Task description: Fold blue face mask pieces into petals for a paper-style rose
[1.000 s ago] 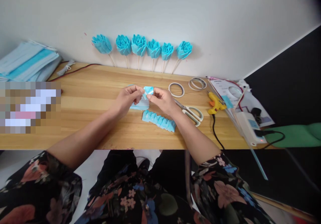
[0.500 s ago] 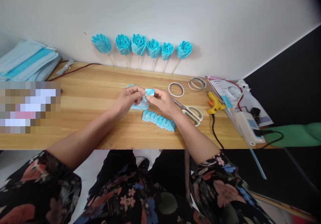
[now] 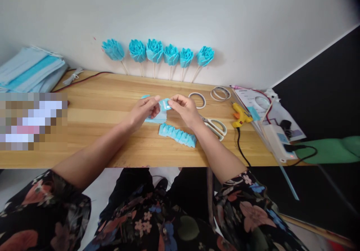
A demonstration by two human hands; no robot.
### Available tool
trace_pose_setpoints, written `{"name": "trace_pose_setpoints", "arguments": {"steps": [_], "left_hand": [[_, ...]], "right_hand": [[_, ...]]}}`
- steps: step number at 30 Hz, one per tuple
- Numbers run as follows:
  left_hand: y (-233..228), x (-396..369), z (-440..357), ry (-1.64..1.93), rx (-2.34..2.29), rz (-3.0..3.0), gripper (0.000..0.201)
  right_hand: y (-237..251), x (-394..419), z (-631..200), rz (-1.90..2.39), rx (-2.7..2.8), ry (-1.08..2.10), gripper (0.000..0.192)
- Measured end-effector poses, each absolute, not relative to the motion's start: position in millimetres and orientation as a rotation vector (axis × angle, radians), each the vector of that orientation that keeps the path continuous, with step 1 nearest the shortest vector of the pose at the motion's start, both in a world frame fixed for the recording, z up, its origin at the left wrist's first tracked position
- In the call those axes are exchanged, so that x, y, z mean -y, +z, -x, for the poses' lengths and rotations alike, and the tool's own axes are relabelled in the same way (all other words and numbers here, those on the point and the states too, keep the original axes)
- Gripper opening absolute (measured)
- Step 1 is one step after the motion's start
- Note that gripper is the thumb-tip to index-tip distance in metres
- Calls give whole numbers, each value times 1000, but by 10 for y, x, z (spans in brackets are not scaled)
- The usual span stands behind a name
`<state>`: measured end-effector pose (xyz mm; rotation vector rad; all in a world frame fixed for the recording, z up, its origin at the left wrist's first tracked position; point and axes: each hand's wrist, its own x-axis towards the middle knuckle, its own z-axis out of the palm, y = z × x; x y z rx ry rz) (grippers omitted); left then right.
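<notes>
Left hand (image 3: 144, 110) and right hand (image 3: 184, 108) met over the bench (image 3: 107, 101), fingertips of both pinched on one small blue folded piece (image 3: 165, 104), held just above a flat blue stack (image 3: 154, 119); row of folded pieces (image 3: 177, 135) lay just in front of that stack; scissors (image 3: 215, 125), tape rings (image 3: 197, 100) and glue gun (image 3: 240, 116) off to the right of it; blue roses (image 3: 154, 51) propped on the wall behind. Risk judged: thin slippery fold could spring open or slide from so light a pinch; a dropped wrist could scatter the row below.
</notes>
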<state>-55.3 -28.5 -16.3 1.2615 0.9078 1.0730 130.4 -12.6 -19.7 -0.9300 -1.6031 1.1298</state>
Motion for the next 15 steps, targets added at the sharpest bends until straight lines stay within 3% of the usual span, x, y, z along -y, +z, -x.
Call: {"name": "trace_pose_setpoints", "arguments": {"steps": [7, 15], "left_hand": [[-177, 298, 574, 1040, -960, -1369, 30], [-162, 327, 548, 996, -990, -1545, 27]], "right_hand": [[-194, 128, -1313, 944, 1653, 1125, 32], [-177, 201, -1283, 986, 1787, 1011, 28]]}}
